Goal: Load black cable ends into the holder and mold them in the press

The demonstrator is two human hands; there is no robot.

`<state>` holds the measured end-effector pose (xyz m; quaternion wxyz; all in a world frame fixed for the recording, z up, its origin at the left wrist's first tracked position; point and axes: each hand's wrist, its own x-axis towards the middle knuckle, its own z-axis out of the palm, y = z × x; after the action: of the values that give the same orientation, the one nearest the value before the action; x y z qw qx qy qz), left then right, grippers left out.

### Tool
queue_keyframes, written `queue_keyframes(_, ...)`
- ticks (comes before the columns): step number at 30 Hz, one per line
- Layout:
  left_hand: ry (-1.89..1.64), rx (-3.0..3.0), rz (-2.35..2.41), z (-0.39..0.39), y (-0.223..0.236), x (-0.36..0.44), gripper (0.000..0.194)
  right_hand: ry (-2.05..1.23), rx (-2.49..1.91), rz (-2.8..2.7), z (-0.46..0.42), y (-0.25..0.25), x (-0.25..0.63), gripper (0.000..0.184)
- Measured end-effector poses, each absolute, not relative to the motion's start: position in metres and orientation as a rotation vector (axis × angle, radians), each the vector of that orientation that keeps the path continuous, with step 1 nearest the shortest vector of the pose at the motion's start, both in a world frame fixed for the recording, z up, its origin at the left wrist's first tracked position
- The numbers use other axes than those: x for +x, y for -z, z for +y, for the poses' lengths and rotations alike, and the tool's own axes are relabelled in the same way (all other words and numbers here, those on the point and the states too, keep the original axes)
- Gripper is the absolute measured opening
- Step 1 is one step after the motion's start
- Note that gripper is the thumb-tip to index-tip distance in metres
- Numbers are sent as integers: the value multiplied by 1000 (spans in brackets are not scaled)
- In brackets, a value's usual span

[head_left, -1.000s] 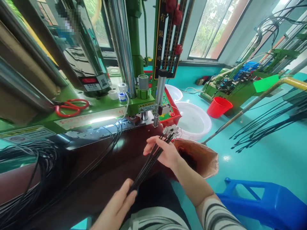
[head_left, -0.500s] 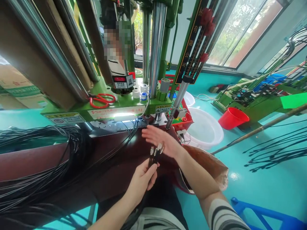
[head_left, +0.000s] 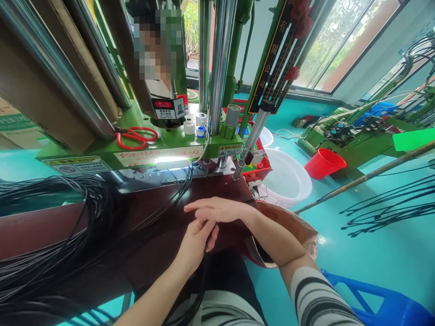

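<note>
My left hand is closed around a bundle of black cables, which hangs down toward my lap. Over the top of that bundle lies my right hand, fingers stretched out and palm down, hiding the cable ends. Whether the palm presses on the connectors cannot be seen. Both hands are above the dark red table. Thin black cables run across it from the green machine. A large heap of black cables lies on the left side.
Red-handled scissors and small tape rolls sit on the machine's ledge. To the right stand a brown paper-lined container, a white tub and a red bucket. More cables hang from a pole.
My right hand has moved down and slightly left onto the cable ends, which showed above my left fist before. My left hand keeps its hold. The view has shifted slightly.
</note>
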<state>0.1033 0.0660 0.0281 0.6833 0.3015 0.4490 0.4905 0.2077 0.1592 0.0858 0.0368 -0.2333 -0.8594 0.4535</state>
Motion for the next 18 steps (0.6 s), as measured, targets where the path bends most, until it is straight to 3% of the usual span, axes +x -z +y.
queue_keyframes(5, -1245, 636, 1053, 75, -26, 92, 26, -318, -1350, -2628, 199, -48, 212, 33)
queue_keyframes(7, -1276, 631, 1066, 76, -26, 89, 26, -118, -1451, -2648, 211, -36, 211, 37)
queue_keyframes(14, -1255, 652, 1078, 75, -26, 83, 28, -305, -1581, -2717, 228, -36, 203, 33)
queue_keyframes(18, -1220, 707, 1112, 74, -18, 79, 27, -700, -1567, -2708, 215, -50, 220, 12)
